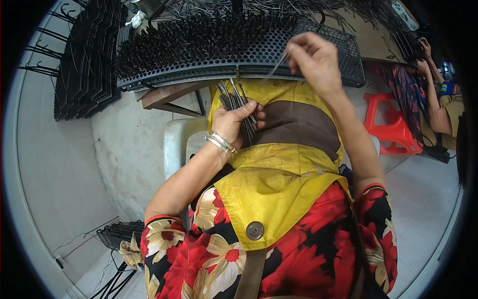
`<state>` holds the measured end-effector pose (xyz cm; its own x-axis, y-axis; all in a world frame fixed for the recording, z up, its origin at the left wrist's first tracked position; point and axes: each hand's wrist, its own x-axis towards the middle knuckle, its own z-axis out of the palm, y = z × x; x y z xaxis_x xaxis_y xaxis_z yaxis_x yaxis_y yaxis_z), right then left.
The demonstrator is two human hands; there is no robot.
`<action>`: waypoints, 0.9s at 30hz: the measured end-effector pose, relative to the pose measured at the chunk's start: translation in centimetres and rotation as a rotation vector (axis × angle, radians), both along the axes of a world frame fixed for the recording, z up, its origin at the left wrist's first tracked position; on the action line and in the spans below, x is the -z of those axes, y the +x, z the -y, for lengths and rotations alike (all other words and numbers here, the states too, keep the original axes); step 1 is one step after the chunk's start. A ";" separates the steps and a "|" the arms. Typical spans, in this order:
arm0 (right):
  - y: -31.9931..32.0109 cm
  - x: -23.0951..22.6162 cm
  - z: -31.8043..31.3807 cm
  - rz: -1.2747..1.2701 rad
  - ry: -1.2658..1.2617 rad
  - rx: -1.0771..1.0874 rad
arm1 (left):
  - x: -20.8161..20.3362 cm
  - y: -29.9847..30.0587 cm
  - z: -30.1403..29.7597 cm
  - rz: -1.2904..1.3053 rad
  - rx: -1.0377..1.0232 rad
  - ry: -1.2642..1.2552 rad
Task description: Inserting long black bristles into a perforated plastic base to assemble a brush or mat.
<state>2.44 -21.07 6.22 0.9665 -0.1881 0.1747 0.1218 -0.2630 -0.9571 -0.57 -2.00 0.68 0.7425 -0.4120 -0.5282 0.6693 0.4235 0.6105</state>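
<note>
My left hand (238,118) is wrapped round a bundle of thin dark metal rods (230,101), held over the lap of the yellow and brown apron (294,124). Raised to the right, my right hand (317,65) pinches one thin rod (279,64) that slants down to the left, blurred at its lower end. Just behind that hand lies a black perforated tray (279,46) with many round holes. Dark upright rods (184,45) stand densely packed over its left and middle; bare holes show toward its right.
Loose rods (343,17) are strewn behind the tray. Black zigzag racks (82,65) lean on the left wall near metal hooks (47,50). At right are a red plastic stool (386,124) and another person's arms (433,84). A pale chair (175,144) is under me.
</note>
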 end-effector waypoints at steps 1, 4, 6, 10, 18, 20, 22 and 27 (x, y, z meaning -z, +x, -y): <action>0.6 0.0 0.5 0.120 -0.040 0.056 | -0.2 -0.2 0.2 -0.015 0.018 -0.011; 3.1 0.9 0.9 0.396 -0.247 0.273 | -0.2 -0.6 0.6 -0.053 0.041 -0.047; 4.2 1.4 1.0 0.450 -0.246 0.285 | 0.0 -0.7 0.7 -0.076 0.049 -0.071; 5.3 1.6 0.1 0.663 -0.511 0.286 | 0.2 -0.6 0.5 -0.041 0.057 0.003; 8.2 -0.4 -0.6 1.177 -0.580 -0.194 | -0.1 -0.6 0.7 -0.022 0.074 -0.003; 7.5 0.4 -1.0 0.890 -0.698 -0.154 | 0.0 -0.5 0.5 -0.023 0.060 -0.002; 7.2 0.7 -1.0 0.616 -0.757 -0.149 | -0.1 -0.4 0.5 -0.030 0.044 0.001; 7.2 1.0 -1.7 0.567 -0.960 0.003 | 0.0 -0.4 0.3 -0.033 0.023 0.013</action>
